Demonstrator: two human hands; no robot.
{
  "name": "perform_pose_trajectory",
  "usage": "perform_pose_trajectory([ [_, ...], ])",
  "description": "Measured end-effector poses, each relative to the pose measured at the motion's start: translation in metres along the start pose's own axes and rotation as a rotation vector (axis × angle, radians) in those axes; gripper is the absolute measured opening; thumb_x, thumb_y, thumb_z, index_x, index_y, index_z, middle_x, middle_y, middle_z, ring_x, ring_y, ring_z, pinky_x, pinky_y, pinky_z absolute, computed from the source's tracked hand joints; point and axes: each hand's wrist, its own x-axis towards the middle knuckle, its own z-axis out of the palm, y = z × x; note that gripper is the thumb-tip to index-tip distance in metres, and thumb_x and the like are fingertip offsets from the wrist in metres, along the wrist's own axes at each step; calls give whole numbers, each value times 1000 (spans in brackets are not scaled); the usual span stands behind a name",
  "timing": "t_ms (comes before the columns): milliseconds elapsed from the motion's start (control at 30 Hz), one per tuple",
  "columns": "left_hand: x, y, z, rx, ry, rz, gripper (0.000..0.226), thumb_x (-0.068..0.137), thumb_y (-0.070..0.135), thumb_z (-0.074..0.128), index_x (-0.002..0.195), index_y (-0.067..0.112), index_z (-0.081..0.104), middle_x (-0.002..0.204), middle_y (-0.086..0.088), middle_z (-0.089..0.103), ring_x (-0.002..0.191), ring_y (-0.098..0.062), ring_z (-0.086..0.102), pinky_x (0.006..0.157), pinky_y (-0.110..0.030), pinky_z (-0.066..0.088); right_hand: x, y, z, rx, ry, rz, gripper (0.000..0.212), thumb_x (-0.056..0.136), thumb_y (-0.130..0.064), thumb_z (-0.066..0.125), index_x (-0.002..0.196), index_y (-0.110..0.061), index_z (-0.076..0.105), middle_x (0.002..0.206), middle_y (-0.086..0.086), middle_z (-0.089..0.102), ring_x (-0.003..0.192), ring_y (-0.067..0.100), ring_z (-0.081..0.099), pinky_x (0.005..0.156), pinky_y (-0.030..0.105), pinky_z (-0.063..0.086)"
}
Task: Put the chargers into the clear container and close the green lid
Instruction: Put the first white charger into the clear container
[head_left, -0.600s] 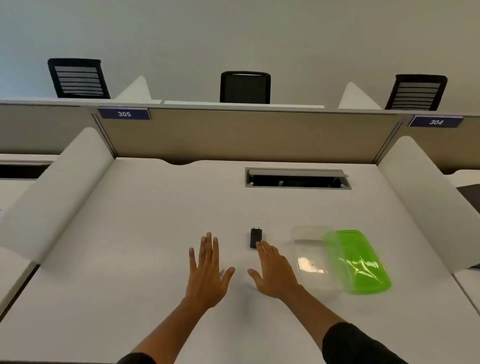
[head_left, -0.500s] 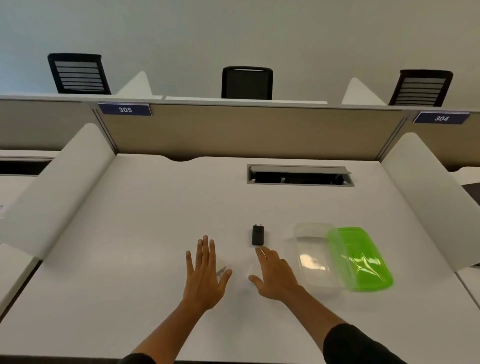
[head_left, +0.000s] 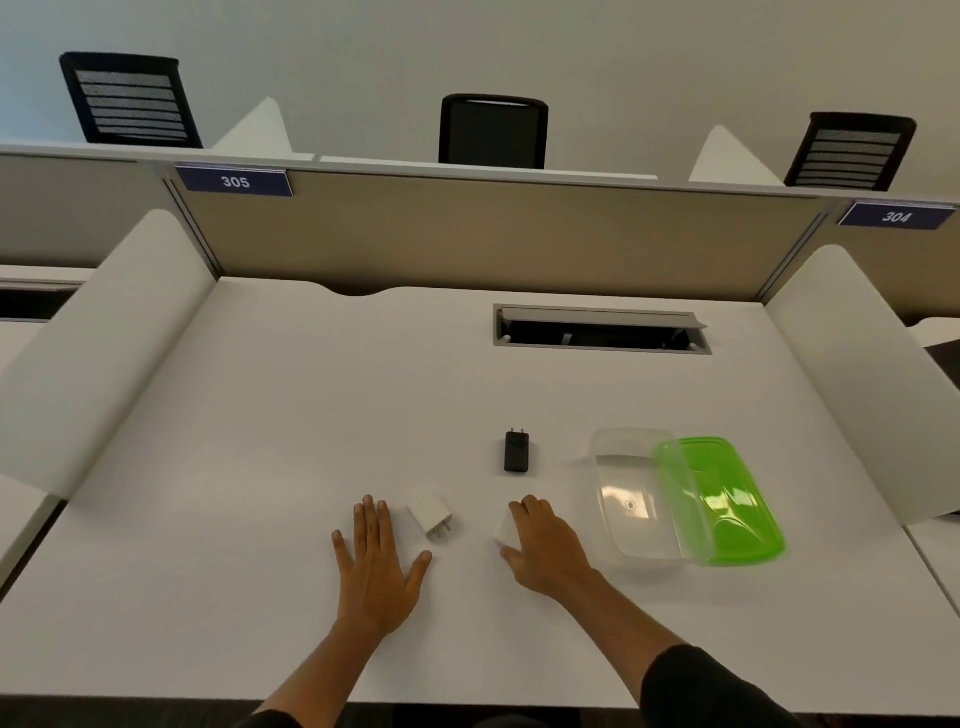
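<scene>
White desk (head_left: 260, 467), matte black charger (head_left: 516, 451)

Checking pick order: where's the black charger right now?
Head view: the black charger lies flat on the desk, centre, just beyond the right hand and left of the clear container.

The right hand (head_left: 545, 545) is covering most of a white charger (head_left: 505, 529), so its prongs and full shape are not showing. Right of that hand, the clear container's (head_left: 623, 499) far right wall is blurring behind the green lid (head_left: 727, 504) leaning on it. Both forearms are running off the bottom edge. The cable slot (head_left: 602, 332) beyond the hand is too dark to read inside.
</scene>
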Motion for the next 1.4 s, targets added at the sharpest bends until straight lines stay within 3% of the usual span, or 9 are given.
perform_pose_trajectory([
  [133,1,0,7,-28,26,-9,122,75,83,-27,167,4,-16,179,-16,-20,167,-31,-19,135,-62,-4,3,-1,1,24,14,8,53,96,-46,62,137,-15,50,134,2,51,122,23,53,95,36,55],
  [267,0,-2,12,-45,63,1,117,83,83,-18,169,6,-7,180,-15,-12,168,-31,-12,135,-62,-1,8,0,-4,50,47,21,56,95,-48,62,139,-15,50,134,2,51,124,23,54,94,35,57],
  [433,1,-4,19,-36,95,4,102,95,75,11,170,6,3,181,-15,-1,169,-31,-1,135,-65,7,19,8,-34,124,206,1,64,93,-51,63,144,-14,50,133,2,54,123,22,56,91,36,60],
  [600,2,-6,24,-21,116,0,99,97,74,15,171,7,6,182,-14,2,169,-31,3,134,-65,10,30,33,-82,155,407,57,60,87,-47,71,136,-14,57,123,0,57,118,21,57,80,38,63],
  [767,3,-7,28,-1,126,-8,98,98,73,18,171,7,13,182,-14,7,169,-31,9,133,-65,14,28,77,-116,173,485,192,60,86,-43,75,135,-13,58,127,2,57,121,24,56,83,42,61],
  [1000,5,-7,31,5,142,-10,97,98,71,22,169,6,19,180,-15,14,168,-33,16,131,-65,18,10,129,-119,83,361,371,57,91,-38,72,137,-11,54,133,6,55,126,29,55,91,46,59],
  [1200,5,-7,31,7,148,-14,97,98,71,22,170,6,19,180,-15,16,168,-33,16,131,-65,17,1,148,-109,-67,160,381,55,94,-35,69,140,-13,49,138,5,52,129,29,56,100,43,54],
  [1400,5,-5,30,-21,157,-15,97,98,72,21,170,8,18,181,-13,13,169,-31,12,132,-64,14,5,149,-100,-197,64,324,46,95,-30,66,134,-14,50,135,3,53,128,25,55,95,42,56],
])
